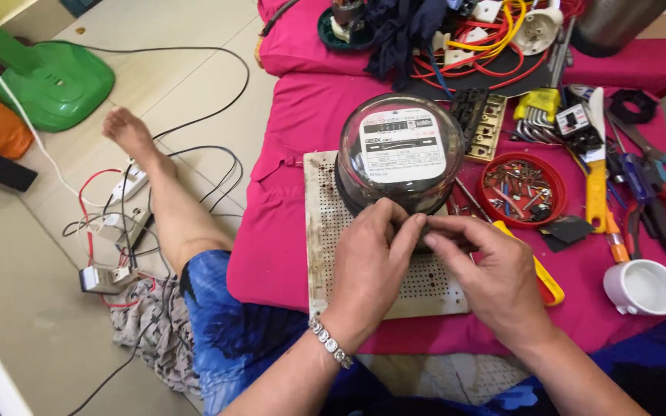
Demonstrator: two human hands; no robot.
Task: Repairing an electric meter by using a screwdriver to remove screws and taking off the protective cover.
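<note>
Glass is the thing I worry about here: the electricity meter [401,154] wears a clear domed cover over its white dial face, and that cover looks brittle and smooth, a poor place for fingers. I judge the meter heavy for its size, with a dark stiff base under the dome, so I would take it low, at the base, where the grip is firm and nothing cracks. It stands upright on a white perforated board [325,231], stained brown along its left side, and the board lies on pink cloth [287,154].

My left hand [371,258] and right hand [495,270] meet at the near foot of the meter, fingertips pressed together as if pinching something small at the base; I cannot tell what sits between them, since the fingers hide it. Both hands touch or nearly touch the lower rim of the meter. A bead bracelet [329,341] rides on the left wrist.

Just beside the right hand a yellow-handled tool [543,276] pokes out from under it. Beyond that a red dish of small screws and wire ends [521,188] sits near the meter, easy to knock over. A white round cup-shaped fitting [641,287] lies to the right, well apart, with pliers and a screwdriver [597,166] between. A tangle of red and yellow wire [495,46] lies behind the meter.
</note>
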